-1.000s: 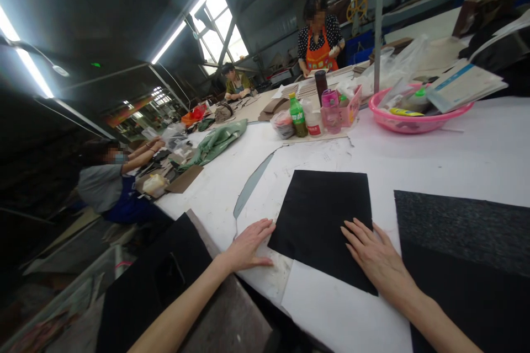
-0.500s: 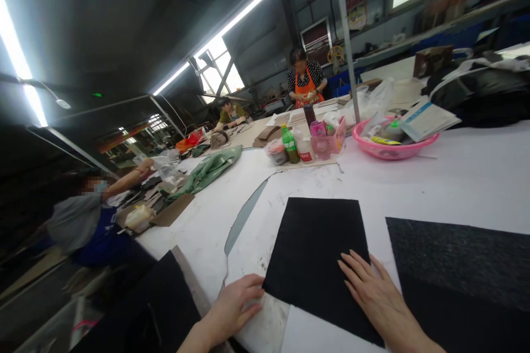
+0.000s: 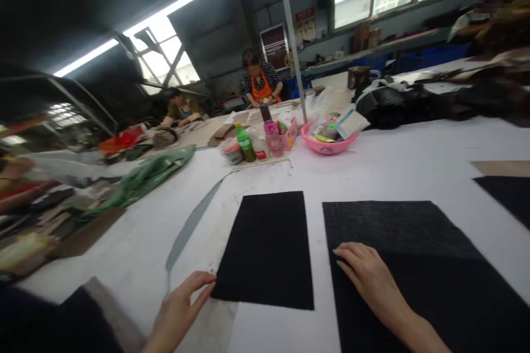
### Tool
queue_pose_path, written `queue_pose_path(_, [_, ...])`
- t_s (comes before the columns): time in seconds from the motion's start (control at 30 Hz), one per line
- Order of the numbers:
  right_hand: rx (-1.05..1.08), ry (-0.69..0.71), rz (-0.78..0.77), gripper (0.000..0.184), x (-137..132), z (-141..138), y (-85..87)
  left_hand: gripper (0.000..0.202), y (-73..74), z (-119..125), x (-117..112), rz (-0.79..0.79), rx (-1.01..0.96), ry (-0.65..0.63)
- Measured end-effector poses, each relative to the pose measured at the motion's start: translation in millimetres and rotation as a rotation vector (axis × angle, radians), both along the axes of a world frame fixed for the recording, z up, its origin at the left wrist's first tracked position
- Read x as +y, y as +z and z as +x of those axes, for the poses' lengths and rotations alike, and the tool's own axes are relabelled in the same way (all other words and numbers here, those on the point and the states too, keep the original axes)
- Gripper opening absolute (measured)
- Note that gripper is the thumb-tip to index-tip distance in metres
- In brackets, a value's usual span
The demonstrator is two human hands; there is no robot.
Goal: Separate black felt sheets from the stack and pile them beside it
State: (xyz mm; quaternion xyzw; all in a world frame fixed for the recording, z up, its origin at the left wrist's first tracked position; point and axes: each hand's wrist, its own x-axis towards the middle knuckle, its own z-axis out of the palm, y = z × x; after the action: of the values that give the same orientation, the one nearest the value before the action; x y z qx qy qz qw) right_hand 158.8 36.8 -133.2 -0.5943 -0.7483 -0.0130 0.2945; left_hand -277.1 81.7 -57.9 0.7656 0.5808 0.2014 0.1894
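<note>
A rectangular black fabric piece lies flat on the white-covered table. My left hand pinches its near left corner between thumb and fingers. To the right lies a larger black fabric piece, whose far strip looks greyer than the rest. On its left part rests my right hand, fingers extended and fingertips near the edge, apparently gripping nothing. A narrow strip of white table shows between the two pieces.
A pink basin of small items stands beyond the fabric, beside a green bottle and a pink basket. A metal pole rises behind. More dark fabric lies at right. Co-workers, one in an orange apron, are across the table.
My view has swung right. My right hand has left the smaller black piece and now rests on the larger one. My left hand has closed on the smaller piece's corner.
</note>
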Motion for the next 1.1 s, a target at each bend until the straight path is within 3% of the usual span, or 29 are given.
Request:
queue_pose_path(0.1, [-0.059, -0.158, -0.09, 0.016, -24.0, 46.5, 7.6, 0.021, 4.0, 45.3, 4.6, 0.12, 0.038, -0.114])
queue_pose_path(0.23, [-0.115, -0.253, -0.135, 0.01, -37.2, 81.1, 17.1, 0.015, 15.2, 133.4, -2.2, 0.066, 0.126, -0.398])
queue_pose_path(0.37, [-0.123, -0.217, -0.145, 0.007, -29.0, 80.9, 23.5, 0.018, 22.2, 219.8, -9.3, 0.035, 0.258, -0.6])
queue_pose_path(0.5, [-0.129, -0.173, -0.157, 0.008, -14.0, 72.4, 26.2, 0.019, 8.6, 276.9, -5.1, 0.063, 0.258, -0.596])
queue_pose_path(0.6, [-0.123, -0.152, -0.173, 0.008, -4.9, 72.0, 25.6, 0.019, -9.8, 298.6, -0.1, 0.096, 0.267, -0.534])
queue_pose_path(0.73, [-0.114, -0.117, -0.198, 0.01, 1.4, 76.1, 26.6, 0.017, -26.9, 308.1, 5.1, 0.106, 0.271, -0.491])
queue_pose_path(0.97, [-0.112, 0.026, -0.228, 0.015, 3.3, 82.0, 35.0, 0.008, -30.3, 310.6, 14.6, 0.121, 0.293, -0.466])
queue_pose_path(1.1, [-0.147, 0.138, -0.223, 0.016, 2.5, 85.3, 33.8, 0.037, -27.2, 314.4, 23.0, 0.182, 0.302, -0.57])
